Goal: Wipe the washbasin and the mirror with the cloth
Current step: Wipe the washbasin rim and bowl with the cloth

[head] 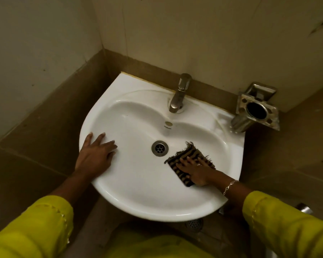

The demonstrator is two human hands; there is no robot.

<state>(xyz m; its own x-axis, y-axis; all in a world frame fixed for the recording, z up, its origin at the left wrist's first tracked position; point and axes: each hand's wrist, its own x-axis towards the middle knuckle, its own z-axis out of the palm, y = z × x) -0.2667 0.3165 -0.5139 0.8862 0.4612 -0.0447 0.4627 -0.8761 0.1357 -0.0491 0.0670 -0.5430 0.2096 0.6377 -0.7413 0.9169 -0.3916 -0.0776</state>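
A white washbasin is fixed in a tiled corner, with a round metal drain in its bowl. A brown and black striped cloth lies inside the bowl, just right of the drain. My right hand presses flat on the cloth with the fingers spread. My left hand rests palm down on the basin's left rim, fingers apart, holding nothing. No mirror is in view.
A metal tap stands at the back of the basin. A metal wall holder with a round opening hangs over the basin's right rear corner. Tiled walls close in at left and behind. A floor drain shows below the basin.
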